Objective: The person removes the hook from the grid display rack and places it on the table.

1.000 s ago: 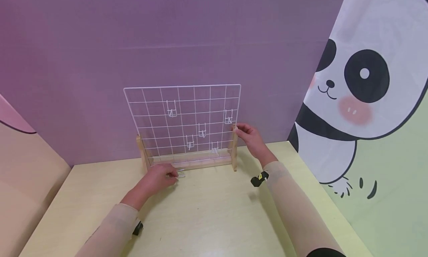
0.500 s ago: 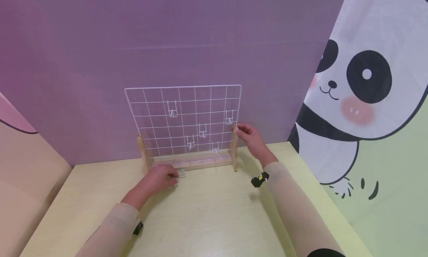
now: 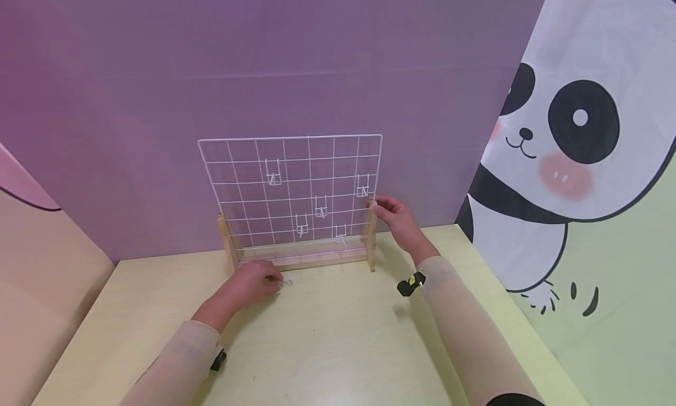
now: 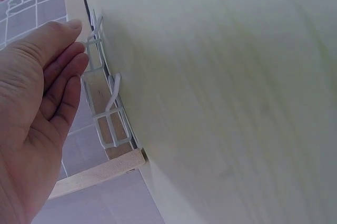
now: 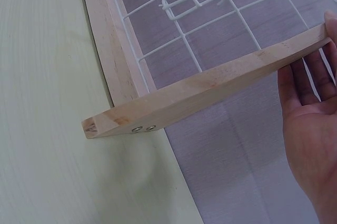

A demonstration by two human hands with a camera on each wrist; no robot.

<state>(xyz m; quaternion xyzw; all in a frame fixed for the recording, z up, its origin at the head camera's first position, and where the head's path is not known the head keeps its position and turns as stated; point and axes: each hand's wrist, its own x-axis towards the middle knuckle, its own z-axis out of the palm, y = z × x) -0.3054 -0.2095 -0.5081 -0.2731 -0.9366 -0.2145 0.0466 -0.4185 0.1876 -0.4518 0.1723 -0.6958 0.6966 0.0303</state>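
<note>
A white wire grid panel [image 3: 296, 186] stands upright in a wooden stand [image 3: 226, 239], with several white wire hooks [image 3: 273, 179] hung on it. By the stand's front left foot, my left hand [image 3: 257, 278] is low at the table, its thumb and fingertips pinching a small white wire hook [image 4: 95, 55]. Another wire hook [image 4: 113, 121] lies close beside it in the left wrist view, near the wooden foot. My right hand [image 3: 397, 218] holds the right wooden upright [image 5: 226, 81] near its top, thumb on the front edge and fingers behind.
The pale wooden table [image 3: 327, 335] extends in front of the stand. A purple wall covering [image 3: 296, 60] rises directly behind it. On the right, a panda picture [image 3: 570, 130] covers the wall.
The white wire at my left fingertips has shifted slightly, with less of it showing beyond them. My right hand stays on the upright, and the grid and its hooks keep their places.
</note>
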